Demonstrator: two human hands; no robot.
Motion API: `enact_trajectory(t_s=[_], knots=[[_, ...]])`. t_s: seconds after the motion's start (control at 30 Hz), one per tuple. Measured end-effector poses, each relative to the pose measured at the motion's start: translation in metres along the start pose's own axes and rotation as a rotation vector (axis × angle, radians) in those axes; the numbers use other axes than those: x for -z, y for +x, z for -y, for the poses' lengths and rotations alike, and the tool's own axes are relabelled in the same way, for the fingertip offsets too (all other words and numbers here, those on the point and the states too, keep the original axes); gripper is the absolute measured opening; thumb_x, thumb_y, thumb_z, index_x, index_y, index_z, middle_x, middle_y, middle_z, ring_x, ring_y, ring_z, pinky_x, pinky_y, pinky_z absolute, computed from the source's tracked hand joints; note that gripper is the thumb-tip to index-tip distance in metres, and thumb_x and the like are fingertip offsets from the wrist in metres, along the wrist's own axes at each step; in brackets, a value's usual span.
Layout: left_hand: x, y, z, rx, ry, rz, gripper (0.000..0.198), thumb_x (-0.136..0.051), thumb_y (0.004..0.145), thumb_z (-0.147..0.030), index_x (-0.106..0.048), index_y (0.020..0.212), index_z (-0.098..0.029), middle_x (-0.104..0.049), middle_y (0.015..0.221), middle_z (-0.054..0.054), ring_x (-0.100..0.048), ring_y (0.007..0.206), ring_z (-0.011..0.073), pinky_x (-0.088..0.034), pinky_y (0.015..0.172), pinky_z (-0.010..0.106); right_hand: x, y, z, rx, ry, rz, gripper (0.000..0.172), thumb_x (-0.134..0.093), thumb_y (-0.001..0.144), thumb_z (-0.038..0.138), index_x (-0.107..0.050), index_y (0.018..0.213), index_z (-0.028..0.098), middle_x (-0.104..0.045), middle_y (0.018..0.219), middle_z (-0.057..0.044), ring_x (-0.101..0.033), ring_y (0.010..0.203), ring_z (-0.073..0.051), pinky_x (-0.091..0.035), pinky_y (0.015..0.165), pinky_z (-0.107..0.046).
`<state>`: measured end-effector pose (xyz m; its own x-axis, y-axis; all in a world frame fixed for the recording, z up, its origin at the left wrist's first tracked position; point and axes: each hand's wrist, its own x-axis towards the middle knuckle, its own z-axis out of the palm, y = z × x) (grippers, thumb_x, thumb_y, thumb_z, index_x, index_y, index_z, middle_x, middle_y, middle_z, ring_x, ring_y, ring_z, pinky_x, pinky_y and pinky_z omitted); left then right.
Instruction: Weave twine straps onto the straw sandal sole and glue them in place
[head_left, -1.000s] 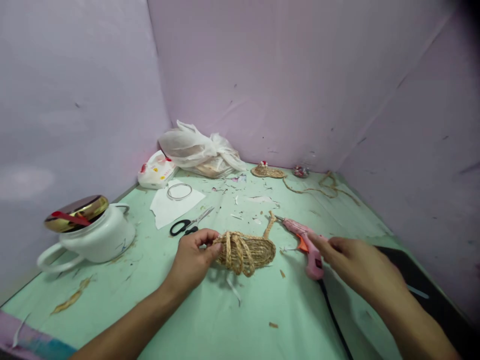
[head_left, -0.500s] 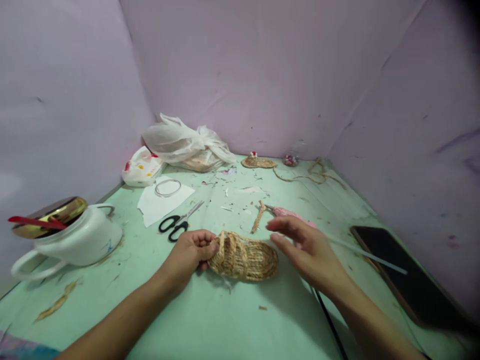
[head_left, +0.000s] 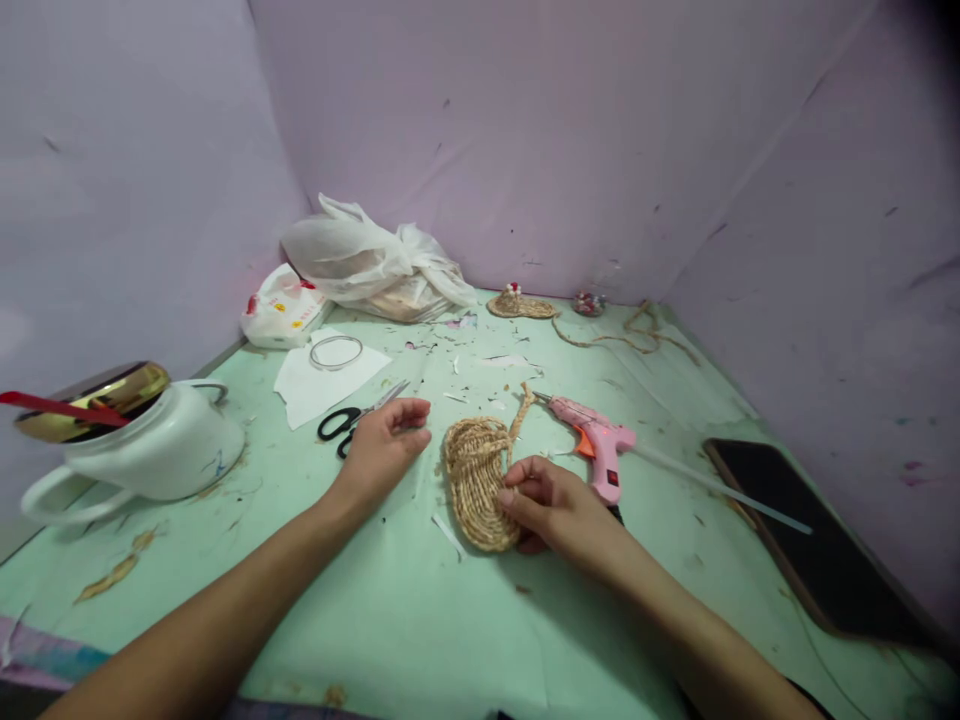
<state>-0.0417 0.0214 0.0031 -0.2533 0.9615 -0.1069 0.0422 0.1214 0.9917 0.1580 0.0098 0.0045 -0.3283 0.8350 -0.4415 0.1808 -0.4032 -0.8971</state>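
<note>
A small woven straw slipper (head_left: 480,495) rests on the green table, its rounded end toward me. My right hand (head_left: 544,500) pinches the slipper's right edge between thumb and fingers. To the left of it, my left hand (head_left: 390,440) is held with its fingers apart and nothing in them. Under and behind that hand lie black-handled scissors (head_left: 341,422), partly covered. A short braided straw piece (head_left: 521,412) sits just behind the slipper. The pink glue gun (head_left: 598,440) lies to the right, a clear glue stick (head_left: 720,487) protruding from its back.
A white mug (head_left: 187,440) with gold and red items stands left; a dark phone (head_left: 810,540) lies right. Farther back are a wire coil on white paper (head_left: 300,385), plastic bags (head_left: 375,260), another straw slipper (head_left: 532,307), a bead container (head_left: 589,303) and cord (head_left: 645,345).
The slipper has turned from lying crosswise to pointing lengthwise. My left hand has let go of it and opened; my right hand has moved left and down and taken its edge.
</note>
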Motion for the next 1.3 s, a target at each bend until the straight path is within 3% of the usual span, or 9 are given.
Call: enact_trajectory(t_s=[0.1, 0.2, 0.3, 0.43, 0.53, 0.7, 0.97, 1.3], knots=[[0.0, -0.009, 0.002, -0.174, 0.269, -0.072, 0.019, -0.061, 0.066, -0.018, -0.063, 0.085, -0.014, -0.064, 0.092, 0.007, -0.06, 0.081, 0.0201, -0.047, 0.078, 0.036, 0.006, 0.002, -0.002, 0.057, -0.08, 0.007, 0.022, -0.063, 0.063, 0.02, -0.043, 0.075, 0.021, -0.052, 0.054, 0.007, -0.049, 0.046, -0.009, -0.039, 0.047, -0.023], [-0.003, -0.019, -0.006, -0.552, 0.501, -0.106, 0.011, -0.056, 0.073, -0.017, -0.062, 0.082, -0.015, -0.063, 0.096, 0.009, -0.059, 0.09, 0.0218, -0.047, 0.08, 0.038, 0.008, 0.007, -0.003, 0.084, 0.047, -0.05, 0.034, -0.065, 0.059, 0.016, -0.042, 0.084, 0.021, -0.054, 0.058, 0.007, -0.051, 0.049, -0.01, -0.041, 0.052, -0.025], [-0.01, -0.028, -0.023, -0.916, 0.622, -0.076, 0.011, -0.057, 0.074, -0.011, -0.061, 0.083, -0.015, -0.063, 0.094, 0.009, -0.058, 0.09, 0.0206, -0.046, 0.083, 0.039, 0.005, 0.009, 0.001, 0.121, 0.106, -0.114, 0.048, -0.064, 0.059, 0.015, -0.04, 0.101, 0.018, -0.053, 0.061, 0.006, -0.051, 0.052, -0.011, -0.041, 0.054, -0.026], [-0.021, -0.036, -0.045, -1.167, 0.768, -0.023, 0.019, -0.06, 0.07, -0.004, -0.06, 0.086, -0.015, -0.061, 0.093, 0.01, -0.054, 0.095, 0.0236, -0.044, 0.086, 0.044, -0.001, -0.001, 0.008, 0.25, 0.054, -0.099, 0.061, -0.059, 0.062, 0.013, -0.035, 0.118, 0.016, -0.051, 0.07, 0.004, -0.048, 0.057, -0.01, -0.04, 0.055, -0.024], [-0.023, -0.043, -0.048, -1.198, 0.866, -0.023, 0.022, -0.062, 0.068, -0.002, -0.059, 0.085, -0.015, -0.061, 0.094, 0.011, -0.051, 0.101, 0.0272, -0.043, 0.088, 0.049, -0.005, -0.01, 0.008, 0.333, -0.068, -0.106, 0.06, -0.055, 0.065, 0.011, -0.036, 0.122, 0.018, -0.05, 0.072, 0.004, -0.048, 0.058, -0.01, -0.04, 0.056, -0.024], [-0.018, -0.053, -0.033, -1.183, 0.954, -0.102, 0.021, -0.063, 0.066, -0.003, -0.059, 0.083, -0.015, -0.061, 0.094, 0.011, -0.049, 0.102, 0.0317, -0.042, 0.085, 0.053, -0.011, -0.014, 0.001, 0.413, -0.226, -0.105, 0.055, -0.054, 0.07, 0.014, -0.039, 0.122, 0.02, -0.051, 0.073, 0.003, -0.049, 0.06, -0.011, -0.04, 0.055, -0.025], [-0.019, -0.046, -0.023, -1.215, 1.029, -0.15, 0.02, -0.059, 0.069, -0.001, -0.06, 0.084, -0.014, -0.063, 0.093, 0.012, -0.051, 0.1, 0.0315, -0.043, 0.084, 0.054, -0.011, -0.012, 0.0, 0.444, -0.244, -0.064, 0.058, -0.051, 0.069, 0.009, -0.044, 0.125, 0.023, -0.051, 0.073, 0.003, -0.046, 0.057, -0.009, -0.04, 0.054, -0.023], [-0.026, -0.041, -0.015, -1.217, 0.988, -0.104, 0.022, -0.052, 0.07, 0.001, -0.058, 0.084, -0.016, -0.064, 0.095, 0.011, -0.051, 0.1, 0.0295, -0.043, 0.084, 0.05, -0.009, -0.011, 0.004, 0.42, -0.212, -0.08, 0.053, -0.052, 0.069, 0.012, -0.053, 0.121, 0.02, -0.052, 0.069, 0.002, -0.044, 0.058, -0.01, -0.039, 0.055, -0.023]])
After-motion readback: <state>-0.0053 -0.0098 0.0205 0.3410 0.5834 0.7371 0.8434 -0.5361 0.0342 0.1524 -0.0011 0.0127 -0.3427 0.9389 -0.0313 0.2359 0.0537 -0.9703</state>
